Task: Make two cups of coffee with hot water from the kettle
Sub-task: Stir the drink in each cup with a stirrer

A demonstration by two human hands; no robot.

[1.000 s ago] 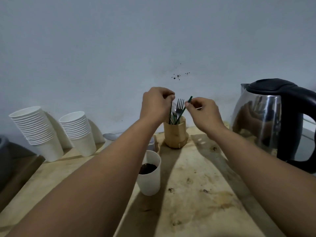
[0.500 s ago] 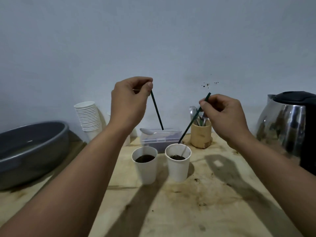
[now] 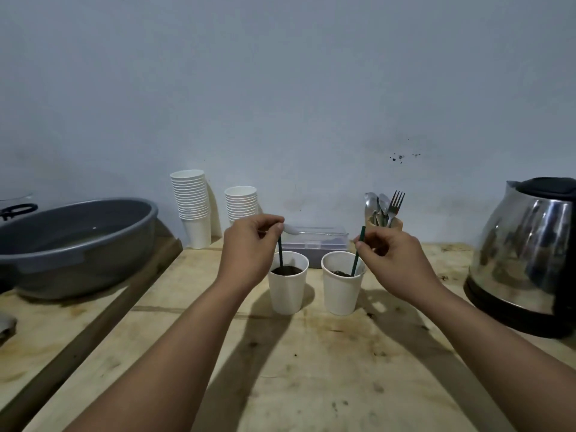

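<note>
Left hand (image 3: 249,244) and right hand (image 3: 394,260) each have fingers pinched on a green stirrer (image 3: 280,252) — one dipped in each cup (image 3: 288,288), mid-tabletop, seemingly for stirring; the kettle (image 3: 526,254) waits by the right edge.

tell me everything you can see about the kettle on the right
The kettle is a rounded jug of shiny metal that mirrors the room, with a black lid on top, a small pouring lip facing left, and a black base ring beneath. It stands upright on the wooden table at the far right, partly cut off by the picture's edge. Nothing touches it except the table; both hands are away from it. Whether it holds water cannot be seen.
</note>
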